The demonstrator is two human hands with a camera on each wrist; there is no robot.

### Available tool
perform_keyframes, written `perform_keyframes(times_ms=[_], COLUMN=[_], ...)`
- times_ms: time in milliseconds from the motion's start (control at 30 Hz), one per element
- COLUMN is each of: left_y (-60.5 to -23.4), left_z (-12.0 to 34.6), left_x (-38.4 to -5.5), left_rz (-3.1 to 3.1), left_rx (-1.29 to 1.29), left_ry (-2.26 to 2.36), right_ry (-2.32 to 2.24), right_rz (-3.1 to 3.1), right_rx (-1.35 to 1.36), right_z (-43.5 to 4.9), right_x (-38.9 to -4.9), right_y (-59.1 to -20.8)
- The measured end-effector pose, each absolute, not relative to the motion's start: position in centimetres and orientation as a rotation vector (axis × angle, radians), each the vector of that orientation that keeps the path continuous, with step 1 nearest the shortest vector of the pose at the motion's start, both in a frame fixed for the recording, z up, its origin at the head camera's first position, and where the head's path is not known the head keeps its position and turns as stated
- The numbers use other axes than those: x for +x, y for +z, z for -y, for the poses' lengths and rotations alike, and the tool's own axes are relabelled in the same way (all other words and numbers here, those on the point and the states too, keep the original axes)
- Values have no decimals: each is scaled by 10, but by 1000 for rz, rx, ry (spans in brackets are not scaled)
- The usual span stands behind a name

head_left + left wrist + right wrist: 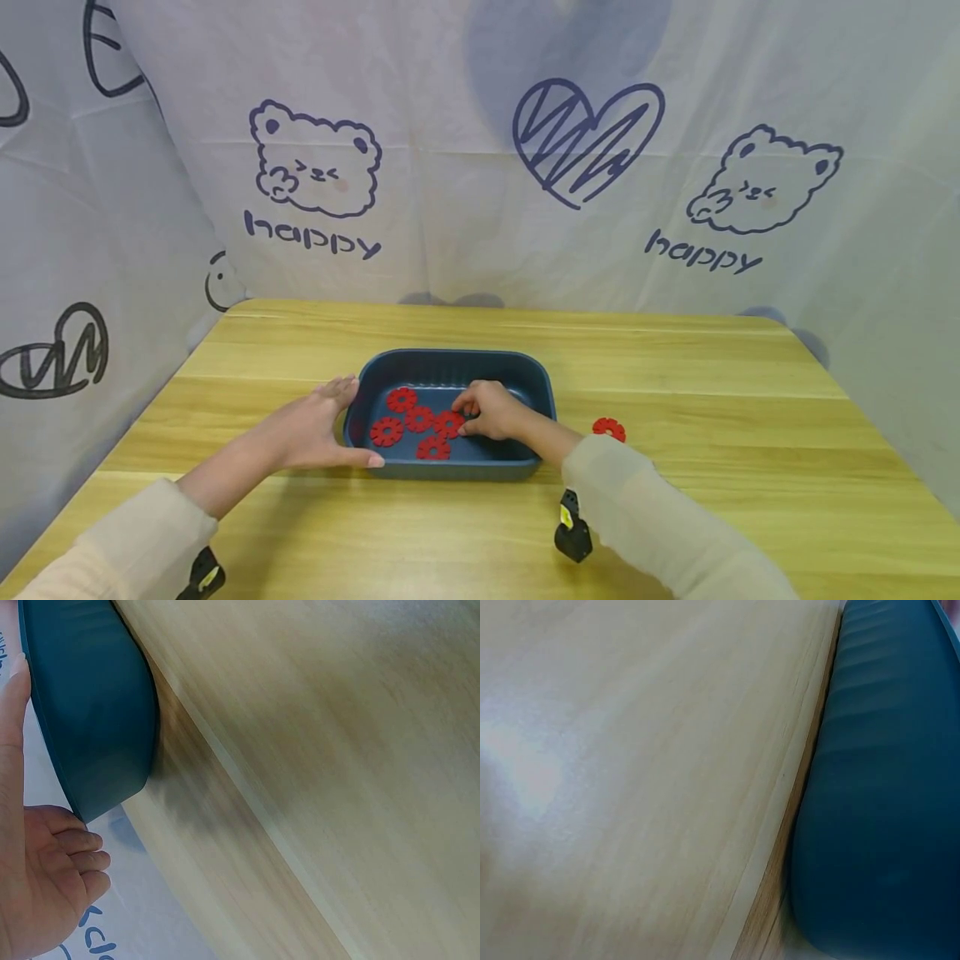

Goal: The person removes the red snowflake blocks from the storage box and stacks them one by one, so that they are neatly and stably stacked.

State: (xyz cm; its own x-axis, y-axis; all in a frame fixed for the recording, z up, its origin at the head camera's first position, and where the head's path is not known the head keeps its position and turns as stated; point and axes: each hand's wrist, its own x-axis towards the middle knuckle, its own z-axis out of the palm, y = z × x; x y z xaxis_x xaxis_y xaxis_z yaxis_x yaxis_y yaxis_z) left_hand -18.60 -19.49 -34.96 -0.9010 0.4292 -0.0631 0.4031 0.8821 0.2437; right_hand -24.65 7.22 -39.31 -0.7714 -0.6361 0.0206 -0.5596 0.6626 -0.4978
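Observation:
A dark blue rectangular bin [468, 471] sits on the table, holding several red notched plastic discs [387, 432]. My left hand [318, 429] spans the bin's left end, its thumb laid along the front rim and its fingers against the left side. In the left wrist view, the left hand [52, 877] shows at the bin's corner with its palm visible. My right hand [491, 412] reaches inside from the right, thumb and index finger pinching the edge of one red disc [447, 425]. The right wrist view shows the bin's outer wall [885, 795]; the right hand is out of sight there.
Another red disc [609, 428] lies on the wooden table [712, 383] right of the bin, partly hidden by the right sleeve [660, 517]. A white cloth [450, 208] with drawn bears and a heart hangs behind the table. Black wrist devices [573, 529] hang below both sleeves.

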Motion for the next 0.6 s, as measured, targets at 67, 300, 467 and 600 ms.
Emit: perform_keyframes(times_ms=[67, 300, 467, 600], left_y=[-349, -348, -347, -347], left_z=[195, 195, 195, 195], left_x=[-186, -186, -186, -186], left_rz=[-2934, -2933, -2933, -2928], left_rx=[653, 651, 644, 635], left_ry=[343, 347, 346, 344], right_ry=[-747, -754, -738, -739], right_rz=[-2720, -2730, -2738, -2733], right_rx=[-972, -921, -916, -905], right_z=[-72, -70, -70, -72], right_x=[-247, -247, -245, -243], right_y=[-393, -393, -391, -389])
